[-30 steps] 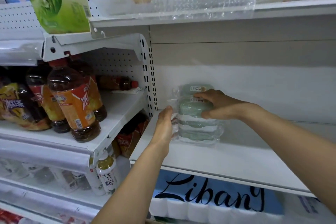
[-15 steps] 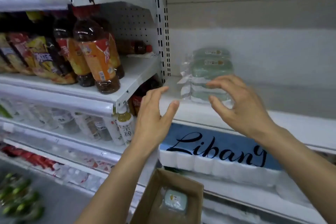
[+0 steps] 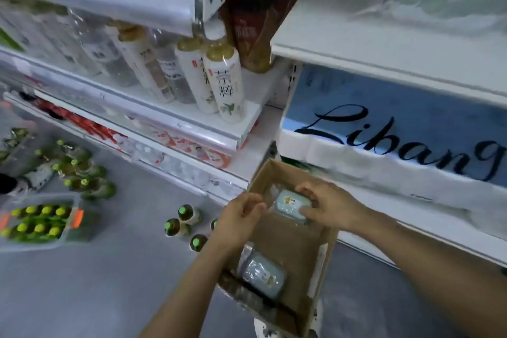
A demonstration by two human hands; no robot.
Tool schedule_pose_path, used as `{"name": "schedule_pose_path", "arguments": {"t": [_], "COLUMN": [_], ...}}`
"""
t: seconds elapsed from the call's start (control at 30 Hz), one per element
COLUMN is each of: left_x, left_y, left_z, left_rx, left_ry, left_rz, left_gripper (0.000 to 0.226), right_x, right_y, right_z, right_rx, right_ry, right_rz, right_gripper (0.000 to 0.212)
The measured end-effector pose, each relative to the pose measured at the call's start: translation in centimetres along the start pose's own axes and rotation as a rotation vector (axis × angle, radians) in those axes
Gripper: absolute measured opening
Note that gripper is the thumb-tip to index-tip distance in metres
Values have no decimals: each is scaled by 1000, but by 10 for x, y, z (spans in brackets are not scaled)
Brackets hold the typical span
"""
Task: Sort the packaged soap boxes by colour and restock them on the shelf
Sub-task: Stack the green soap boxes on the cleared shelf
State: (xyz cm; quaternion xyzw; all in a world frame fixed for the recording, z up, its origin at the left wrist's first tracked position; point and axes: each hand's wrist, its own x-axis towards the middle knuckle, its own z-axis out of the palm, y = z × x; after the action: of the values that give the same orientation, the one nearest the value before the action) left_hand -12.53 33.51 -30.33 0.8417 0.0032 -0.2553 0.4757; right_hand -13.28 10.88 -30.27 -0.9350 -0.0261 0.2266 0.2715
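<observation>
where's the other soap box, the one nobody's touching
In the head view it lies at the near end of the cardboard box, beside the left forearm: the wrapped soap box.

head view | looks steeply down, close over cardboard box (wide-angle) | shelves ahead, floor left

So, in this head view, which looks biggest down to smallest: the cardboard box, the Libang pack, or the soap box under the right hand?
1. Libang pack, though it runs out of frame.
2. Cardboard box.
3. Soap box, part covered by the right hand.
</observation>
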Motion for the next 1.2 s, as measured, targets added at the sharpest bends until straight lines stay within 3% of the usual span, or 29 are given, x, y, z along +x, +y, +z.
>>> {"name": "schedule_pose_path", "arguments": {"t": [0.13, 0.23, 0.37, 0.47, 0.57, 0.73, 0.9, 1.03, 1.1, 1.2], "left_x": [49, 78, 91, 98, 105, 106, 91, 74, 63, 46], "left_y": [-93, -158, -212, -248, -265, -252, -230, -209, -195, -167], "left_z": [36, 68, 98, 114, 120, 118, 126, 126, 118, 101], "left_rx": [89, 282, 431, 510, 465, 388, 326, 118, 2, -148], "left_ry": [-150, -259, -473, -474, -453, -480, -345, -223, -191, -79], "left_rz": [-236, -422, -479, -555, -574, -557, -599, -630, -641, -538], "left_gripper": [7, 37, 67, 105, 125, 87, 30, 39, 33, 27], "right_x": [63, 102, 143, 159, 168, 165, 143, 117, 101, 75], "right_y": [42, 71, 107, 122, 129, 125, 112, 93, 82, 65], "right_z": [71, 114, 156, 181, 201, 204, 193, 170, 155, 129], "right_rx": [-85, -106, -124, -203, -370, -363, -213, -120, -107, -24], "right_ry": [-203, -247, -206, -212, -137, -104, -181, -183, -160, -122], "right_rz": [103, 217, 321, 366, 385, 369, 379, 338, 322, 303], "right_gripper": [67, 81, 92, 105, 98, 95, 105, 90, 86, 86]}}
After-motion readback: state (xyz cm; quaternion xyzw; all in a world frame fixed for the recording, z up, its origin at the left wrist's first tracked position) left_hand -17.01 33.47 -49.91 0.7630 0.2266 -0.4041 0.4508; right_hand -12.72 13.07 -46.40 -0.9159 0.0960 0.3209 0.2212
